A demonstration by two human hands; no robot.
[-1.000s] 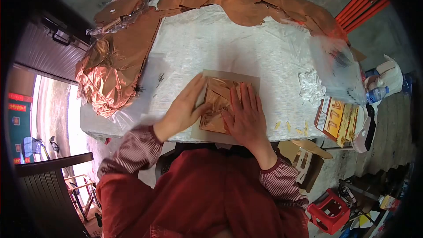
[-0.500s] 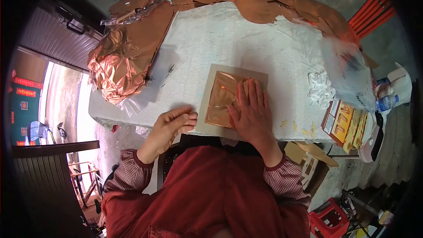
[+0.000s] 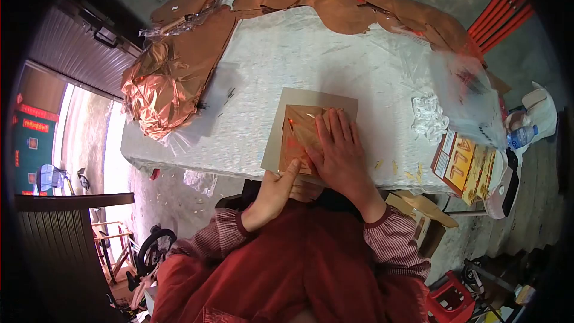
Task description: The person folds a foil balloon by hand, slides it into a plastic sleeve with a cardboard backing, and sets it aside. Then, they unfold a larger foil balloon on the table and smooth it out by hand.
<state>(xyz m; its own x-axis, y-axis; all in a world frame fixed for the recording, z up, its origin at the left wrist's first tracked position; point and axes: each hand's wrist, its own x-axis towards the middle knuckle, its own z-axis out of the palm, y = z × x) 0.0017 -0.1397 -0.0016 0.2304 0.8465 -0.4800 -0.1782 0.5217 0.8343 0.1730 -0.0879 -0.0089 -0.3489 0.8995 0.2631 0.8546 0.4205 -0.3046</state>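
A square stack of shiny copper-coloured foil sheets (image 3: 294, 121) lies on a grey-beige cardboard square (image 3: 274, 140) near the front edge of the table. My right hand (image 3: 344, 152) rests flat on the right part of the foil, fingers stretched out. At the near edge, my left hand (image 3: 275, 196) pinches the foil, thumb on top and fingers curled underneath. Whether it also grips the cardboard is hidden.
Crumpled copper foil (image 3: 158, 101) sits on the table's left side. Brown flat sheets (image 3: 347, 15) line the far edge. On the right are white strings (image 3: 429, 118), clear plastic bags (image 3: 466, 96) and a printed box (image 3: 463, 167). A water bottle (image 3: 522, 136) lies beyond.
My left hand has moved right from beside the cardboard to the foil's near edge and closed there. The foil has shifted slightly toward me on the cardboard. My right hand stays on it.
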